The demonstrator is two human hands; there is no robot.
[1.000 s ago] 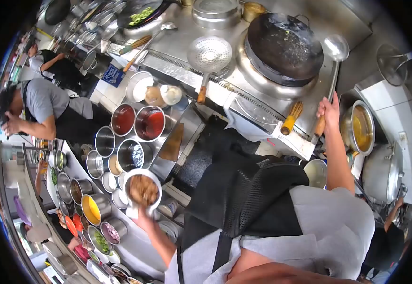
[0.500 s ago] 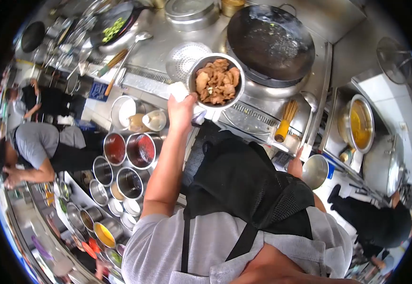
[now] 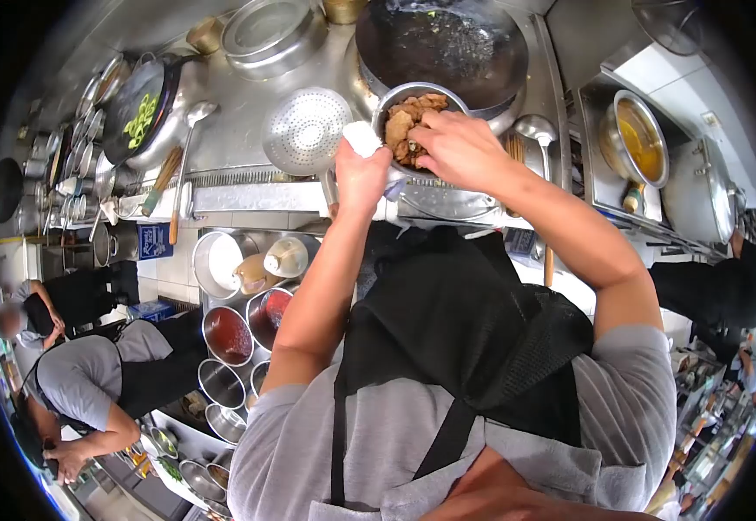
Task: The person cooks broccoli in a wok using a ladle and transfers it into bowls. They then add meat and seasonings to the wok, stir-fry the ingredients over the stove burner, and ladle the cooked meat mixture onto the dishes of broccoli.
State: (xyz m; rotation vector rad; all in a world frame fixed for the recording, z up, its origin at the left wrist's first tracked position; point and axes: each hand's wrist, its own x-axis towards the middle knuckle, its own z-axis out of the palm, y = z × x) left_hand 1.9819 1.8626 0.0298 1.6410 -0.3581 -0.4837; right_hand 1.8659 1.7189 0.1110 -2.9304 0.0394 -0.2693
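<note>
My left hand (image 3: 363, 178) grips the edge of a metal bowl (image 3: 388, 97) together with a white cloth (image 3: 362, 139). Brown pieces of meat (image 3: 402, 122) fill the bowl, which is held at the near rim of a dark wok (image 3: 443, 52). The fingers of my right hand (image 3: 465, 149) reach into the bowl and press on the meat; whether they hold a piece is hidden. Just left of the bowl lies a perforated skimmer (image 3: 308, 130). A ladle (image 3: 536, 130) rests to the right, beneath my right forearm's far side.
Containers of red sauce (image 3: 228, 336) stand at lower left. Another wok (image 3: 139, 113) with green vegetables is at upper left. A pot of yellow liquid (image 3: 638, 139) sits at right. Co-workers (image 3: 92, 373) (image 3: 716, 278) stand on both sides.
My left hand has brought the bowl from the left side to the wok. My right hand has let go of the ladle and moved into the bowl. The view has turned.
</note>
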